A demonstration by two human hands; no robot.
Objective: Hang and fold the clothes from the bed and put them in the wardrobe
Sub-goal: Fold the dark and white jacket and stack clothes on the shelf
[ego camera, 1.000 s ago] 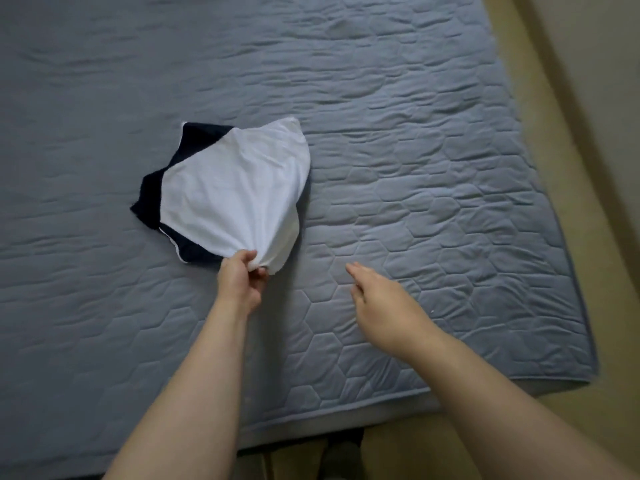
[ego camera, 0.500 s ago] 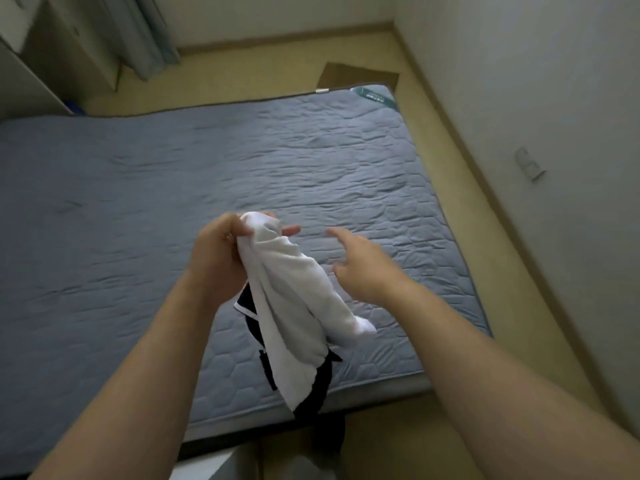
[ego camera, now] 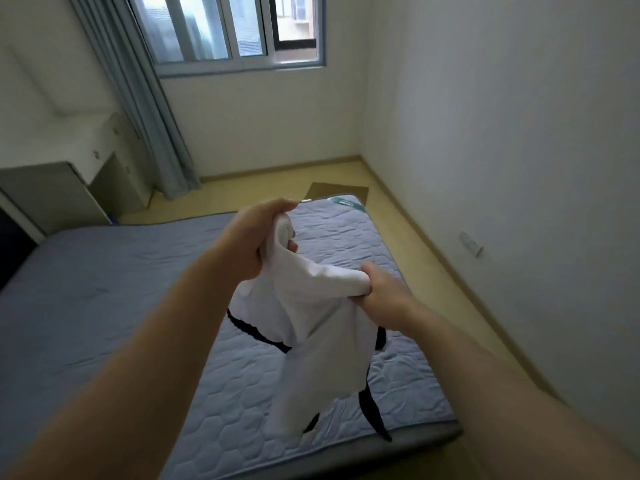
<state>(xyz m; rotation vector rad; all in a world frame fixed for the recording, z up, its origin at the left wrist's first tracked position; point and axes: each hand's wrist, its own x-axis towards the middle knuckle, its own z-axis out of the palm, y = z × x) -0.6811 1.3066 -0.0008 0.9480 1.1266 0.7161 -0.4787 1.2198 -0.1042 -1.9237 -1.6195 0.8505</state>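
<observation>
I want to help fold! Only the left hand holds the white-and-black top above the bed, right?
Not only the left. The head view shows both the left hand and the right hand holding the white-and-black top above the bed.

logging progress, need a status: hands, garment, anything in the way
Left hand grips white garment at top; right hand grips its side. Garment hangs loose above bed. Nothing in the way.

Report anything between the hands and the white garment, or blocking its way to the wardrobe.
Nothing between: left hand and right hand both grip the white garment above the bed. No wardrobe clearly shows, so that path cannot be judged.
</observation>
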